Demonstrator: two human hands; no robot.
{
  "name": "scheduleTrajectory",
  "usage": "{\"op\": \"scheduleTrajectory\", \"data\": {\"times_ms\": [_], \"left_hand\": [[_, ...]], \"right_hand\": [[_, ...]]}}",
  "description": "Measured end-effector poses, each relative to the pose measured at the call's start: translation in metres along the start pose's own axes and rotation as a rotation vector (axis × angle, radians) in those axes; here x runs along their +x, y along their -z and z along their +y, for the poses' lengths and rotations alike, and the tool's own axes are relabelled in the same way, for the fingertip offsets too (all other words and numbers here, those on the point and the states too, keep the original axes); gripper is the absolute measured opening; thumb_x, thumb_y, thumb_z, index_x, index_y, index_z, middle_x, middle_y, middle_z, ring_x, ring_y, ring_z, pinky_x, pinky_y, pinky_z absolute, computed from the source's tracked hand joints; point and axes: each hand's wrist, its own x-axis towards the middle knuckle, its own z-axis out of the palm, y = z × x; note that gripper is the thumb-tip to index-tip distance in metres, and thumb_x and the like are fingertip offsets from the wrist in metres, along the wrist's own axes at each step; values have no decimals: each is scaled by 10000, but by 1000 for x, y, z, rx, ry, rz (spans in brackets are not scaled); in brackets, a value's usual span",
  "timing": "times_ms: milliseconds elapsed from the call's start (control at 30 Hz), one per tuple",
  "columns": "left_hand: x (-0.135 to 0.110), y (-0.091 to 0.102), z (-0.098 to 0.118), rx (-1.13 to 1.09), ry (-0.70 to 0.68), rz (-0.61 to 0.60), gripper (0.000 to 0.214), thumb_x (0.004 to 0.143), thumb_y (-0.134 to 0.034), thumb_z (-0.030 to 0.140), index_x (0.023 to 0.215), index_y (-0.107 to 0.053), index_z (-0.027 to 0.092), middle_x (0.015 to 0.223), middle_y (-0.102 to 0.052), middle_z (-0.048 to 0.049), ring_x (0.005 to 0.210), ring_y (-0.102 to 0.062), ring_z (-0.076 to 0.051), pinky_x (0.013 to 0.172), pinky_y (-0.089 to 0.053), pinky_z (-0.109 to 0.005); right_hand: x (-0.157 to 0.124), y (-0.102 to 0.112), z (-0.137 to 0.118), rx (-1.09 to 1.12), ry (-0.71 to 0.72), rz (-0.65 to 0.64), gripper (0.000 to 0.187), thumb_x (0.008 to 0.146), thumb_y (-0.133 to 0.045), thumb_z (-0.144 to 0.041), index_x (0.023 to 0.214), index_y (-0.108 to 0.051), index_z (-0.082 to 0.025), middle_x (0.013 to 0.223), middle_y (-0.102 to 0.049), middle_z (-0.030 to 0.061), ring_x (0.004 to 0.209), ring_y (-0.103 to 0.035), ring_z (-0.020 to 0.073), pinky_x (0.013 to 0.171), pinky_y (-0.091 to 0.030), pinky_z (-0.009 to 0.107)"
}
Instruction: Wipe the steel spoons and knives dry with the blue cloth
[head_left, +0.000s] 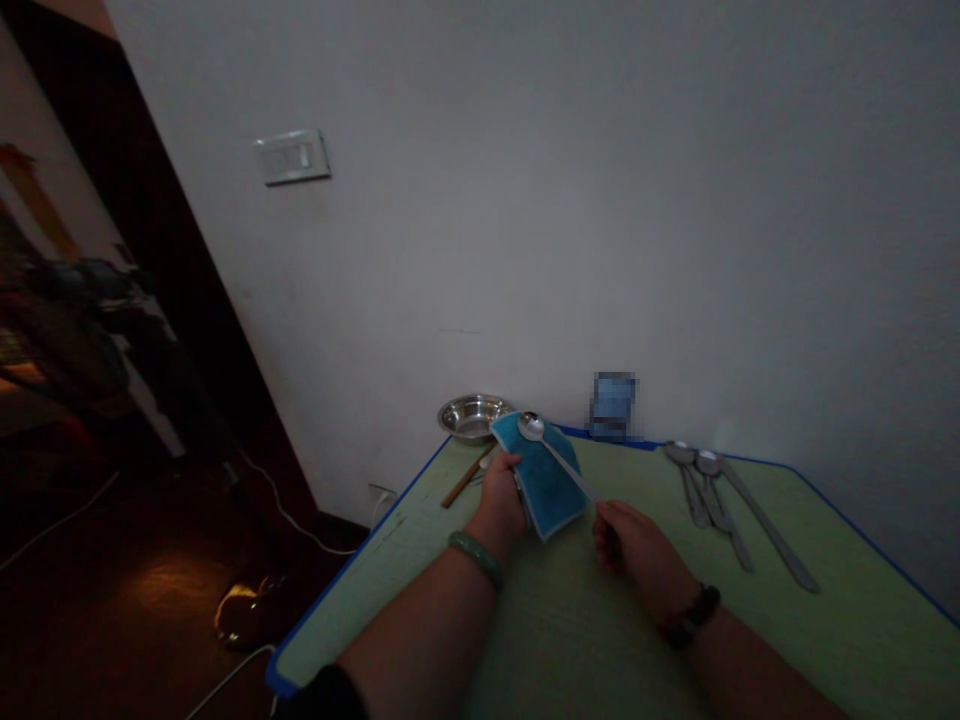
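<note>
My left hand [504, 497] is closed on a blue cloth [553, 497], which spreads out over the palm side and hides most of the fingers. Across the top of the cloth lies the bowl of a long-handled metal spoon [531, 428]. The end of its handle is pinched in my right hand [637, 543], whose fingers are curled together. Both hands are above the green tabletop [555, 630].
At the back left corner stands a shallow metal bowl [474, 420], with a brown stick [466, 480] near it. Several metal spoons [765, 515] lie at the right. A pixelated upright object [613, 405] is by the wall [570, 200]. A blue edge [360, 550] borders the table.
</note>
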Motion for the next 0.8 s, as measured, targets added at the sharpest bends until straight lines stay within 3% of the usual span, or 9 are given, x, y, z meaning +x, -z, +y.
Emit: {"op": "scheduleTrajectory", "data": {"times_ms": [333,600,800], "left_hand": [[3,2,0,13,-7,24,399,632,-420,252,955,-584,86,742,-671,-118,698,-631,-264,706,-473,-436],[3,3,0,14,28,-33,423,620,-435,267,967,-578,71,797,-670,-140,739,-627,-283,714,-468,-447],[5,5,-1,21,44,-8,434,608,-440,272,971,-575,77,792,-667,-141,761,-622,-295,715,-462,-463]], "right_hand": [[0,1,-1,94,-33,-38,275,721,-399,-371,516,-323,-204,452,-441,-59,418,-427,85,433,-319,231],[-2,0,-4,80,-13,-62,278,731,-385,-358,507,-330,-203,461,-452,-47,417,-424,89,428,-311,238],[-3,-1,-5,41,-16,-41,283,732,-413,-383,525,-387,-193,473,-449,-47,415,-422,81,429,-319,231]]}}
